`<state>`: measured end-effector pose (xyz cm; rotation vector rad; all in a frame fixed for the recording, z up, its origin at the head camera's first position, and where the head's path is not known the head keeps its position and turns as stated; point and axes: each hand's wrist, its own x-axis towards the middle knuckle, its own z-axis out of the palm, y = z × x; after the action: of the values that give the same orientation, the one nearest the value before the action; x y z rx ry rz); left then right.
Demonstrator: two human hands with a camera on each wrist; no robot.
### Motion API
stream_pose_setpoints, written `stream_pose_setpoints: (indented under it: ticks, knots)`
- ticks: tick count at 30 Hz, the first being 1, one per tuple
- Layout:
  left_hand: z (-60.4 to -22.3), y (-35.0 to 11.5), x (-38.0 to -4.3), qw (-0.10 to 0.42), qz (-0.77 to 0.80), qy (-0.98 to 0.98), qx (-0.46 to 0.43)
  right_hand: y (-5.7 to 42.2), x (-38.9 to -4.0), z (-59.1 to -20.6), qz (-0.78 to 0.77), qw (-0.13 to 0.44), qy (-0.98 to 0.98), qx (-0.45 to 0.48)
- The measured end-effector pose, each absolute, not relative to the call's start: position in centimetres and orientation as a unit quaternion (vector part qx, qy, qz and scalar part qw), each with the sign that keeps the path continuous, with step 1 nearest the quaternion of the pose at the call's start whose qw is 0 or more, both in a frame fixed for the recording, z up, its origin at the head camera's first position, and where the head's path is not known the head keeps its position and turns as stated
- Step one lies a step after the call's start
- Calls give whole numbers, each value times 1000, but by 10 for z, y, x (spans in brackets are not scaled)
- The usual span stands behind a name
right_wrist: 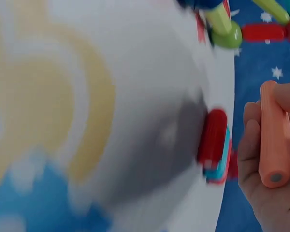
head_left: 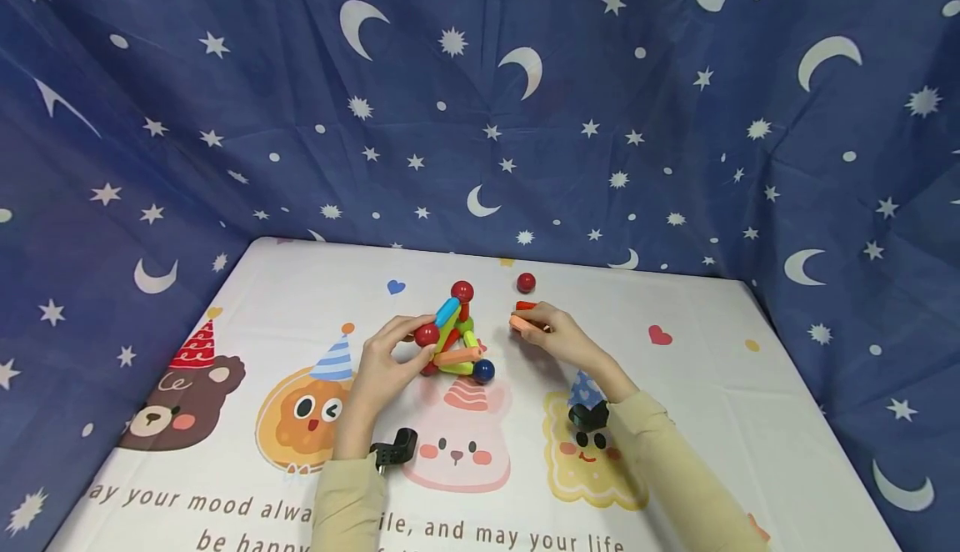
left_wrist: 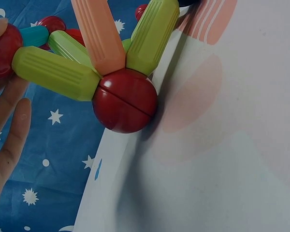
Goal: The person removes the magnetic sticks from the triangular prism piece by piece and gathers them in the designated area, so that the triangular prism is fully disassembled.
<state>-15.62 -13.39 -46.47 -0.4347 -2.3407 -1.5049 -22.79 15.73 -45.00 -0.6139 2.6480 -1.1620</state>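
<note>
The left hand [head_left: 390,360] pinches a corner red ball [head_left: 427,334] between thumb and fingers. This ball forms the left corner of the ball-and-rod frame [head_left: 454,337], so the frame lies directly to the right of the left hand. The frame stands near the far edge of the table [head_left: 697,419], between the far-left and far-right corners and well apart from both.

The frame includes the following parts:
- Top red ball [head_left: 462,291], joined to the corner red ball by a blue rod [head_left: 447,312].
- Lower red ball [left_wrist: 125,101], below the left fingers. A yellow-green rod [left_wrist: 57,73] links it to the corner red ball; an inclined orange rod [left_wrist: 99,36] also extends from it.
- Dark blue ball [head_left: 483,370], at the side facing the right hand.
- Green ball [head_left: 466,325], toward the rear.

The right hand [head_left: 558,335] is clamped on a separate orange rod [right_wrist: 275,137], thumb on one side and fingers on the other. A grey disc shows in the rod's end face. This rod is apart from the frame, to its right.

A loose red rod [right_wrist: 214,137] lies beside a cyan rod [right_wrist: 220,166], close to the right fingers. A loose red ball [head_left: 527,283] rests beyond them, close to the table's far edge.
</note>
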Motion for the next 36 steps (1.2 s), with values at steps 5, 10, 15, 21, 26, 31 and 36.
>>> stream_pose_setpoints:
  ticks: [5, 10, 15, 21, 26, 31, 36]
  knots:
    - [-465, -134, -156, 159, -530, -818, -155, 183, -229, -452, -388, 91, 896, -194]
    - [-465, -135, -156, 160, -535, -815, -156, 203, -233, -459, -385, 61, 906, -166]
    - [-464, -134, -156, 162, -532, -816, -155, 217, -240, -466, -383, 48, 914, -125]
    - [-464, -133, -156, 166, -523, -821, -154, 229, -250, -473, -381, 47, 920, -81]
    - [-465, -134, -155, 169, -520, -824, -152, 231, -259, -477, -379, 37, 922, -64]
    - [-466, -134, -156, 169, -521, -822, -154, 229, -264, -480, -356, 23, 931, -72]
    - [-467, -134, -156, 173, -518, -823, -156, 225, -266, -482, -328, -1, 941, -85]
